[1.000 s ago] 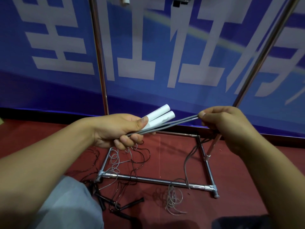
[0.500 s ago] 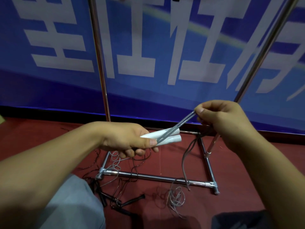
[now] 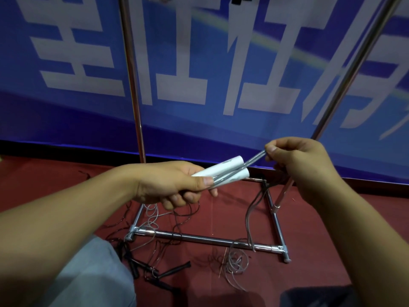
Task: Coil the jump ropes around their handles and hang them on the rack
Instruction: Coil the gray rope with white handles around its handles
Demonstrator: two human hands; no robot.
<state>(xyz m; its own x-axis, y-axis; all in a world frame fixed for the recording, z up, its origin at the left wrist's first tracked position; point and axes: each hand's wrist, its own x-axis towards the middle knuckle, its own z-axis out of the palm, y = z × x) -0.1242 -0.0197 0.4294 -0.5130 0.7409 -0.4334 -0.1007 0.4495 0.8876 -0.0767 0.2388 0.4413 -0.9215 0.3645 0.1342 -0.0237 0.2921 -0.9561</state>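
The left hand (image 3: pixel 174 187) is gripping the two white handles (image 3: pixel 221 172) side by side, fingers curled round them, thumb pressing on top. The right hand (image 3: pixel 296 160) is pinching the grey rope (image 3: pixel 254 160) between thumb and fingertips, stretching it taut across the handles, above the rack (image 3: pixel 199 238) base.

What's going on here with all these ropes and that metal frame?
A person is winding a jump rope. The left hand grips two white handles side by side, while the right hand pinches the grey rope and draws it across them. More ropes lie tangled on the red floor around the rack base.
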